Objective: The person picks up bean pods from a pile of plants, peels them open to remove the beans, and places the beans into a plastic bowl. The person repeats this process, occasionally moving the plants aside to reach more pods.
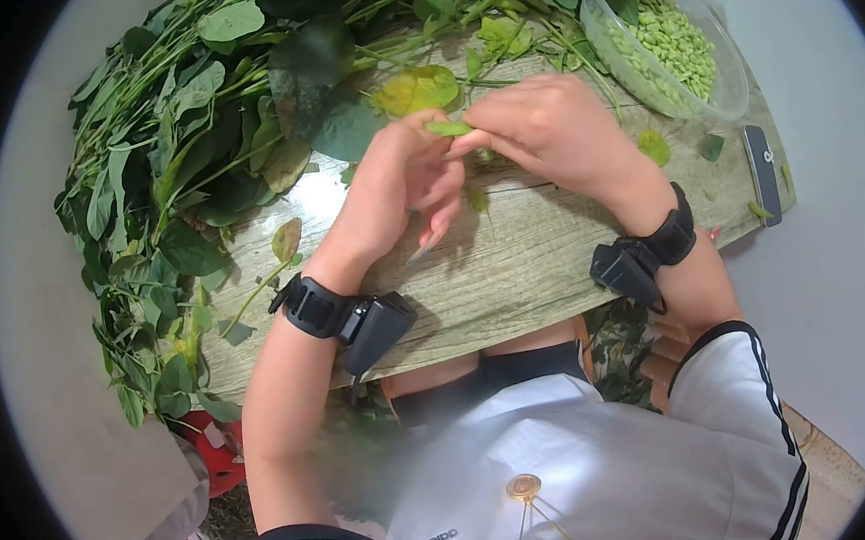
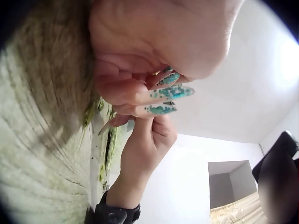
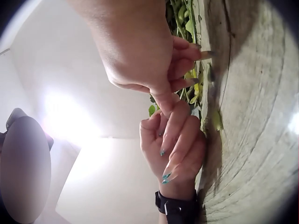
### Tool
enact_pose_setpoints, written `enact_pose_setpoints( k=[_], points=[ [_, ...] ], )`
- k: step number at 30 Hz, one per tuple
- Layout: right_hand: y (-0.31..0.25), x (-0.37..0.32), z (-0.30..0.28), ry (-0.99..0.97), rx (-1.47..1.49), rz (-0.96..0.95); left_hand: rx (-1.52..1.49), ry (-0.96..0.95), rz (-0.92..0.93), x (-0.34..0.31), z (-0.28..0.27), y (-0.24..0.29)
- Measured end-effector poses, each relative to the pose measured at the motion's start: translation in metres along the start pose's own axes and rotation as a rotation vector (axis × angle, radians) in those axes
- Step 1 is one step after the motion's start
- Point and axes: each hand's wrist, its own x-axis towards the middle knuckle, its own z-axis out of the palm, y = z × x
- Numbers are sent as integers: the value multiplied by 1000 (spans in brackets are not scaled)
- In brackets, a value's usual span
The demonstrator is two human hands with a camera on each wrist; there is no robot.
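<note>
A green pod (image 1: 450,128) lies between the two hands above the wooden table in the head view. The left hand (image 1: 401,177) pinches its left end with thumb and forefinger, the other fingers loosely bent. From the right, the right hand (image 1: 553,131) pinches the pod's other end. In the left wrist view, the left hand (image 2: 154,51) shows long teal-speckled nails and hides the pod. The right wrist view has the right hand (image 3: 140,51) meeting the left at the fingertips, the pod hidden there too.
Leafy stalks (image 1: 185,167) heap along the table's left and far sides. A clear bowl (image 1: 731,89) of green beans stands at the back right, near a dark phone-like object (image 1: 763,175) at the table's right edge. Loose leaves (image 1: 653,147) and bits lie on the wooden table (image 1: 513,274).
</note>
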Motion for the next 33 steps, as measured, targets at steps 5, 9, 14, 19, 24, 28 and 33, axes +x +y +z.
enact_pose_setpoints(
  k=[5,9,14,19,24,28,33],
  points=[
    [-12,-1,2,-66,115,105,-59,156,24,0,2,-3],
    [-21,6,-4,-117,906,463,162,101,142,-5,4,5],
    [-20,7,2,-217,1446,727,299,157,201,-8,5,5],
    [-18,8,5,-200,1280,755,285,155,203,-5,1,3],
    [-18,1,10,-58,1072,598,315,92,202,-2,7,3],
    [-23,3,6,17,1364,778,325,27,229,-4,12,4],
    [-22,3,6,-14,1402,822,356,7,156,-5,8,2]
  ],
)
